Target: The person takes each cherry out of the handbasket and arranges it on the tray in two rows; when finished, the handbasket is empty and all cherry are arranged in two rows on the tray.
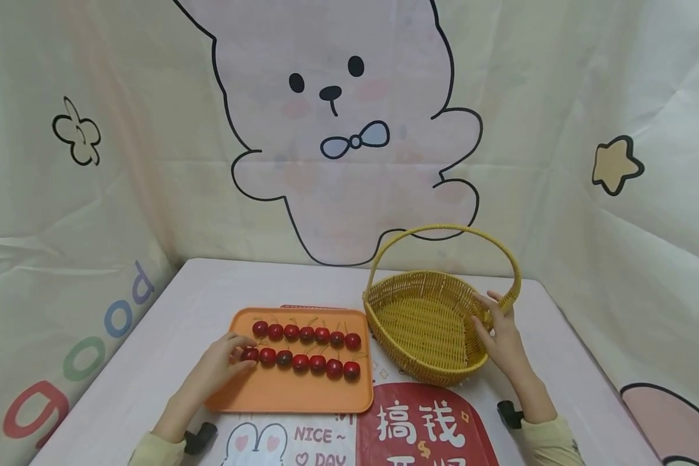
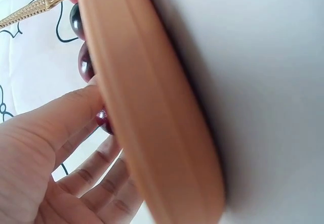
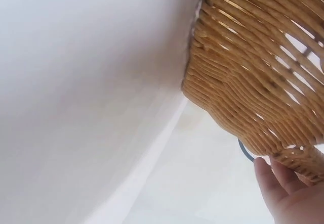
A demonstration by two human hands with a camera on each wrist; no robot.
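Head view: left hand (image 1: pixel 224 362) pinched the nearest-left cherry (image 1: pixel 250 354) on the orange tray (image 1: pixel 291 395); right hand (image 1: pixel 501 336) gripped the wicker basket (image 1: pixel 425 323) rim.

I see a white table (image 1: pixel 198 304) bearing an orange tray (image 1: pixel 291 395) on its left half and a woven yellow basket (image 1: pixel 425 323) just beside it to the right. A printed red-and-white mat (image 1: pixel 419 427) (partly cut off by the frame) lies on the table's near edge.
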